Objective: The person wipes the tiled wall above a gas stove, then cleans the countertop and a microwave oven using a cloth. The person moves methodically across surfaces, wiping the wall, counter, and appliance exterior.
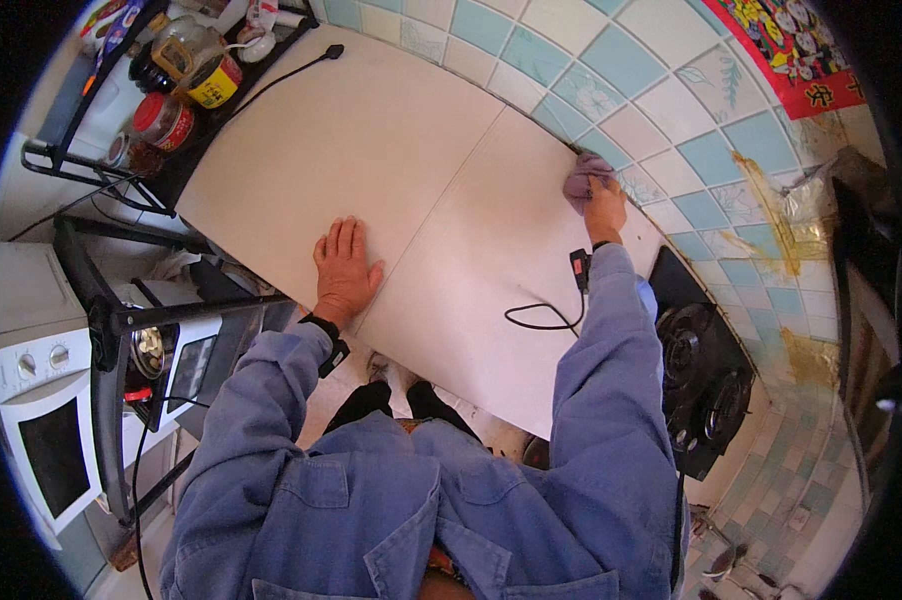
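My right hand (605, 210) presses a crumpled purple cloth (587, 178) onto the white countertop (376, 135), close to where it meets the tiled wall. Part of the cloth is hidden under my fingers. Nearer to me, my left hand (346, 264) lies flat on the countertop with nothing in it, its fingers a little apart. It rests just left of a thin seam (440, 202) that crosses the top. A black cable (545, 319) loops on the surface beside my right forearm.
At the far left a black rack (65, 135) carries a red-lidded jar (164, 121) and an oil bottle (211, 71). A black plug (334, 51) lies near it. To the right is a black gas stove (695, 352). A white microwave oven (53, 442) stands lower left.
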Motion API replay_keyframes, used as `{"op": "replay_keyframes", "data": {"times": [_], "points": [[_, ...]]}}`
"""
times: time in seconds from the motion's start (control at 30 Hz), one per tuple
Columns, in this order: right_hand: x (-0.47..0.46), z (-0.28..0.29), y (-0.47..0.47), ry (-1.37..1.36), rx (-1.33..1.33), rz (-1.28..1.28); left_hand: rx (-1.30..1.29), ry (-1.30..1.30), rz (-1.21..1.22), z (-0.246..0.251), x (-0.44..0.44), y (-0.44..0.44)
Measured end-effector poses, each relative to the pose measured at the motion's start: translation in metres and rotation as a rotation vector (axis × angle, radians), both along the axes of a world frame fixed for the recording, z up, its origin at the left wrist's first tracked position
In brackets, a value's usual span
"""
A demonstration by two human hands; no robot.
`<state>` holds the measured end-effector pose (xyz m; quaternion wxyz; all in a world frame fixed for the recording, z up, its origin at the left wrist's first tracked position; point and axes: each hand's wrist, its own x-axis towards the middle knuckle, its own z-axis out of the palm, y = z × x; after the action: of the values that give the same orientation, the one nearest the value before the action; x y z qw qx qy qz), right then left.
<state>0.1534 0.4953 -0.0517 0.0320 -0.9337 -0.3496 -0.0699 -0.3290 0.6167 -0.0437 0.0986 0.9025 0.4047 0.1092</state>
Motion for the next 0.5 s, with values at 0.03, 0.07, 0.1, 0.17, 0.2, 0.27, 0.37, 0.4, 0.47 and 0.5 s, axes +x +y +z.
{"op": "replay_keyframes", "data": {"times": [0.03,0.07,0.1,0.17,0.2,0.27,0.37,0.4,0.47,0.5], "points": [[0.005,0.009,-0.007,0.055,-0.016,-0.022,0.003,0.006,0.005,0.0,0.0,0.001],[0.009,0.019,-0.021,0.073,-0.06,-0.052,0.015,0.002,-0.005,-0.001,0.0,0.001],[0.008,0.025,-0.036,0.06,-0.057,-0.096,0.02,0.002,-0.01,-0.001,0.0,0.002],[0.012,0.033,-0.064,0.0,-0.033,-0.193,0.024,0.005,-0.013,-0.001,-0.001,0.002],[0.017,0.036,-0.077,-0.009,-0.086,-0.229,0.023,0.006,-0.013,-0.001,-0.001,0.002],[0.023,0.032,-0.085,0.006,-0.111,-0.222,0.008,0.012,-0.007,0.0,-0.001,0.001],[0.015,0.015,-0.061,0.132,0.043,-0.331,-0.007,0.019,0.002,-0.002,0.0,0.0],[0.006,0.01,-0.051,0.166,0.213,-0.174,0.007,0.02,0.001,-0.003,0.0,0.0],[-0.025,-0.002,-0.018,0.107,0.152,-0.028,0.031,0.019,-0.007,-0.006,0.001,0.0],[-0.042,-0.005,-0.009,0.152,0.209,0.111,0.042,0.024,-0.012,-0.006,0.0,0.0]]}}
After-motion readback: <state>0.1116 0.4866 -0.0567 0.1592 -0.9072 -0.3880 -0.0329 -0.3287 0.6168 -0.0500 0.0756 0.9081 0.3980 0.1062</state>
